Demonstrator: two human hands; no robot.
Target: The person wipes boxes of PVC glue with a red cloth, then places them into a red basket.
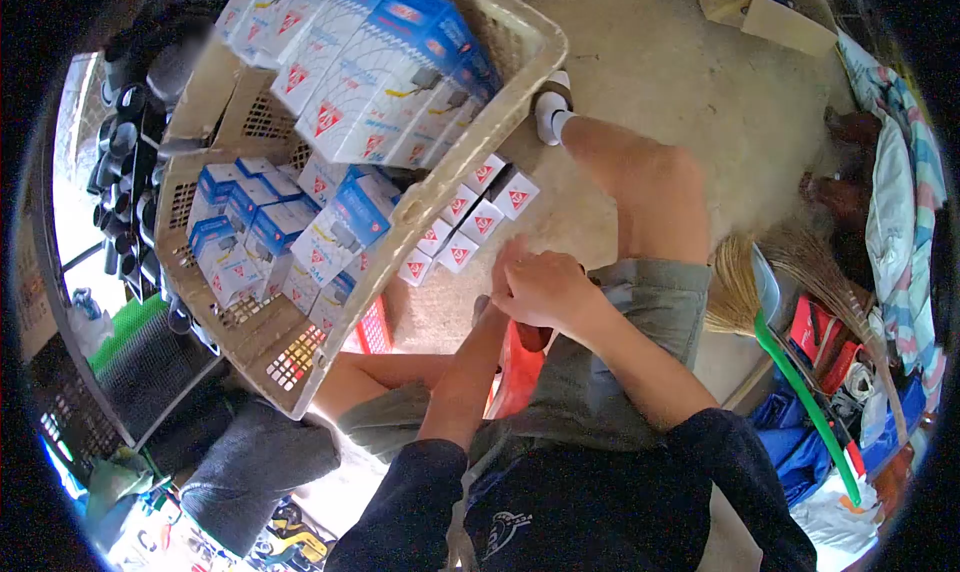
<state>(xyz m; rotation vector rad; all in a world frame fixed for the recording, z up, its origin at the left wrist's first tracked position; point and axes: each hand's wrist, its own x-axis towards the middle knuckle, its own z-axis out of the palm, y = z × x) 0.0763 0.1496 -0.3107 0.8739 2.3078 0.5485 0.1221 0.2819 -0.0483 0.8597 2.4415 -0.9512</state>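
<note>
Centrally, the person's right hand (548,290) and left hand (512,255) meet, overlapping; whether either grips anything, an onlooker cannot tell. Small white boxes (460,250) sit grouped just beyond, beside the plastic basket (515,112); careful work would avoid nudging their rows.

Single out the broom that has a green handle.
It is the pale-bristled straw broom on the right, nearer the person's knee; its bright green handle sets it apart from the browner broom beside it.
</note>
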